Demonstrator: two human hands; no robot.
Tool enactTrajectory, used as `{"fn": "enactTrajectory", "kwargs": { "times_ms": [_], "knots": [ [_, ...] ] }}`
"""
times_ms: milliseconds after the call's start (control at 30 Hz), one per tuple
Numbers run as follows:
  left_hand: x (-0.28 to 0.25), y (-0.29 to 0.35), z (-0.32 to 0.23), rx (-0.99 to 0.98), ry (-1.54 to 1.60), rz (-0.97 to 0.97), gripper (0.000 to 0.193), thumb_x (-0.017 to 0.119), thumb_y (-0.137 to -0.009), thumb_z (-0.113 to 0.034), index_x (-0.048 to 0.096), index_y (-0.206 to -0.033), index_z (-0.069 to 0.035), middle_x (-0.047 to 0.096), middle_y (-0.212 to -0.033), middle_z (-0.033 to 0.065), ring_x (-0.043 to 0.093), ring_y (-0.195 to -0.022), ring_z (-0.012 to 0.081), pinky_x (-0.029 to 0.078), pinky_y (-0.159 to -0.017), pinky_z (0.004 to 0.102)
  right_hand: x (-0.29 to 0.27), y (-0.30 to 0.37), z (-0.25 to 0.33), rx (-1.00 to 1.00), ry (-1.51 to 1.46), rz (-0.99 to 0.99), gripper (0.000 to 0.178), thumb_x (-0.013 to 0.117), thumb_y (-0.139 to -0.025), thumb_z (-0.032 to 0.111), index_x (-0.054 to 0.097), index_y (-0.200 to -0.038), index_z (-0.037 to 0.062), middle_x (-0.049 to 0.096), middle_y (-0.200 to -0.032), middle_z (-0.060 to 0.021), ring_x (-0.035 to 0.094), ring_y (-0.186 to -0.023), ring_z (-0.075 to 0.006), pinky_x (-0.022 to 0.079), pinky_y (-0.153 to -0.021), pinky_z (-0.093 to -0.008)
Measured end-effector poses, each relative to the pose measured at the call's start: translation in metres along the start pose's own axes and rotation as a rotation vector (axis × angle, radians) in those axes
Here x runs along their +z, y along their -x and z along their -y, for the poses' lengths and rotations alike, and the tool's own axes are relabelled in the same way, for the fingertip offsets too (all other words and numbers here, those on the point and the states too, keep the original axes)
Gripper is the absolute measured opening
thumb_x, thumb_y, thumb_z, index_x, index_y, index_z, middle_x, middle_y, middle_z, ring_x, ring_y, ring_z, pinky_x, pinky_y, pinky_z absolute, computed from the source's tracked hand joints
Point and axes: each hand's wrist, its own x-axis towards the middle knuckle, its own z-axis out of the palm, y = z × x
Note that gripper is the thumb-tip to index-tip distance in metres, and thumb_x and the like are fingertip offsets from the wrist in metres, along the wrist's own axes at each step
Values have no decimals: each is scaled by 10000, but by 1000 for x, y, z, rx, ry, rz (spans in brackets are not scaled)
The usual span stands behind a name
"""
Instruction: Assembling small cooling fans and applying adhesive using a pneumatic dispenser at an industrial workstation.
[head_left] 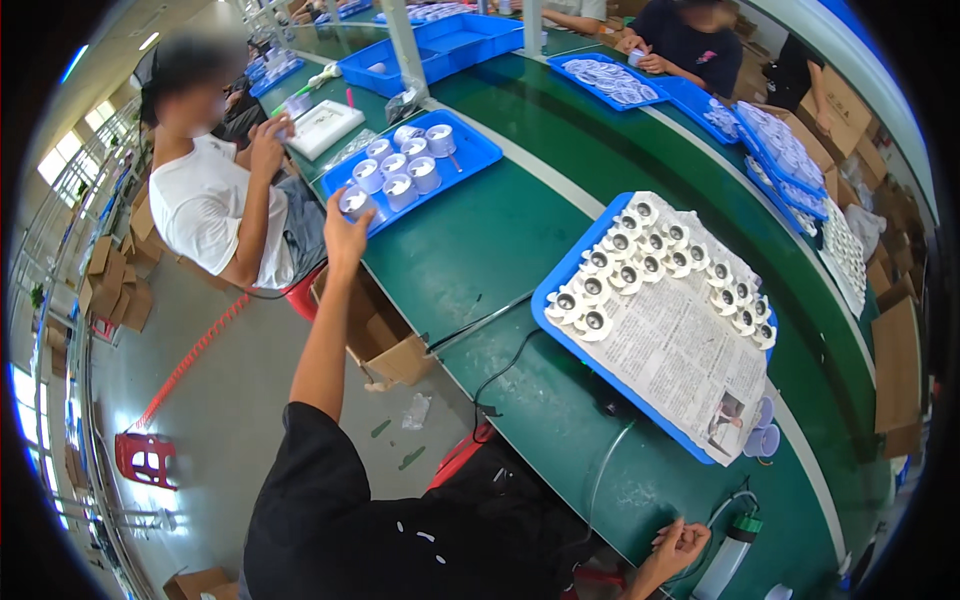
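My left hand [346,235] stretches out to the near left corner of a blue tray [470,155]. Its fingers close around a pale lilac cup [355,203] with a white part inside. Several similar cups [397,163] stand close together on that tray. At the lower right, my right hand [680,545] rests by the bench edge with its fingers curled; whether anything is in them is hidden. Beside it lies a clear cylinder with a green cap [733,545], joined to a hose. White parts with dark round centres [625,275] sit in rows on a newspaper-lined blue tray [620,385].
A co-worker in a white shirt [215,215] sits at the left beside a white box [325,130]. Cables [490,320] cross the green bench. Two lilac cups [763,440] lie by the newspaper tray. A cardboard box [385,345] is below the edge. Blue trays of parts [610,80] stand across.
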Motion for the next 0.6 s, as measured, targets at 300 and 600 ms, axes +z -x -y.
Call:
{"fn": "enactTrajectory", "kwargs": {
  "times_ms": [300,600],
  "knots": [
    [-2,-65,123,365,-647,19,819,780,-794,-305,394,-1487,-103,572,-1335,199,537,-1215,387,425,-1016,468,6,10,15,162,-113,106,190,655,-902,-21,479,-908,49,516,-692,-12,534,-564,-81,406,-485,-204],
    [-15,148,-124,249,306,151,399,577,-992,-170,514,-1307,66,566,-1312,217,558,-1191,325,449,-1029,418,5,-3,26,107,46,183,210,789,-824,60,582,-833,24,604,-684,2,552,-609,-51,415,-520,-235]
  ]
}}
